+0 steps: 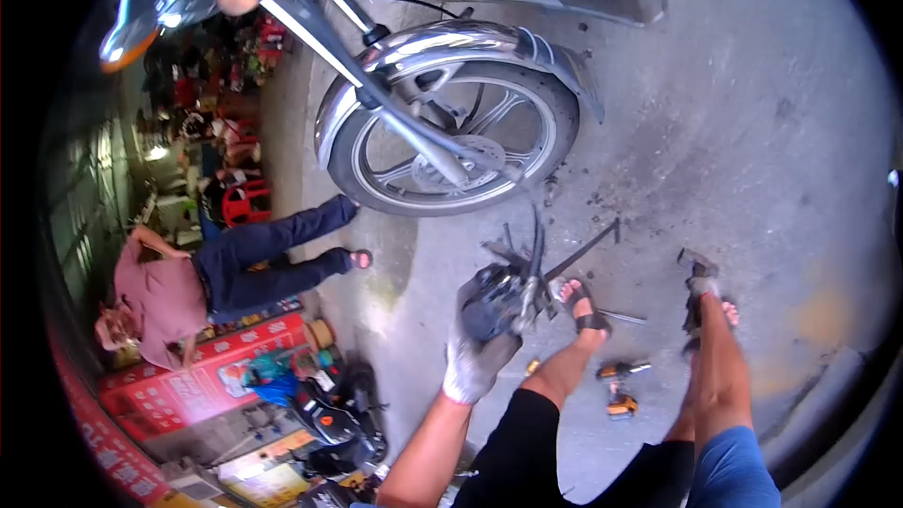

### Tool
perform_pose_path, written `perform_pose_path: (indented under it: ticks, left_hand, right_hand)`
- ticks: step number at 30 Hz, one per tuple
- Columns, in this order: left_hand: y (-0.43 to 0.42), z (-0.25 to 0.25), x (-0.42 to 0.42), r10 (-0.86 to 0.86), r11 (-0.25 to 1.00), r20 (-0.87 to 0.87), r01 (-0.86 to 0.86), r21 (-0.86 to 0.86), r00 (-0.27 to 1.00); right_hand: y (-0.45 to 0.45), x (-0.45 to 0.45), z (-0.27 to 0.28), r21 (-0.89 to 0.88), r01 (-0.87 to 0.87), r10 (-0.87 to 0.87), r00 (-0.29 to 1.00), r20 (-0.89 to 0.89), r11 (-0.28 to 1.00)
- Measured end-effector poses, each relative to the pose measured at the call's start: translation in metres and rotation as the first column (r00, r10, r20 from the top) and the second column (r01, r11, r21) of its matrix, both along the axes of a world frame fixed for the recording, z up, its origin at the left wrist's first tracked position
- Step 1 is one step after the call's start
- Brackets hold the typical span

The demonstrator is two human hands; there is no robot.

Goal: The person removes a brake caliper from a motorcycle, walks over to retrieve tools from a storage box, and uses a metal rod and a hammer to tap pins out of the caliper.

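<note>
The left gloved hand (475,353) is closed around a bulky black metal part (494,301), near the silver-spoked wheel (565,118); it seems heavy and stiff, best held by its thick body. The right hand (703,286) is wrapped on a metal-headed hammer (695,260).

And here at the left side of the view, red surfaces with pale lettering come up, but no word or number is readable. The red stand (214,362) carries rows of white characters along its top edge, with more pale marks and a light emblem on its face (all turned sideways, which hardly helps). Down in the lower left corner, the red banner (115,452) shows large pale characters, too blurred and warped to name. The yellow panel (270,484) at the bottom has markings, also too small to tell.
</note>
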State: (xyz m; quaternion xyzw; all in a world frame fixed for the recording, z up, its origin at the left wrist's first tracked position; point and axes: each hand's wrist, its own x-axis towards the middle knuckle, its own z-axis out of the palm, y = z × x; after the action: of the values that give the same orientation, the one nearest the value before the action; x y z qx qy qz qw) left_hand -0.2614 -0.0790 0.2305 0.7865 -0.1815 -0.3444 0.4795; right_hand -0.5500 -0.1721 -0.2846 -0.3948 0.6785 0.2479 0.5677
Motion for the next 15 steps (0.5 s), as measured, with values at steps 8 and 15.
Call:
perform_pose_path:
  ticks: [8, 15]
  left_hand:
    - [0.006, 0.006, 0.010, -0.182, 0.977, 0.110, 0.192, -0.096, 0.977]
    - [0.010, 0.006, 0.005, -0.114, 0.968, 0.028, 0.117, -0.222, 0.993]
  right_hand:
    - [-0.001, -0.012, 0.488, 0.001, 0.507, -0.357, 0.605, 0.712, 0.862]
    - [-0.047, 0.098, 0.678, -0.145, 0.617, -0.117, 0.363, 0.924, 0.774]
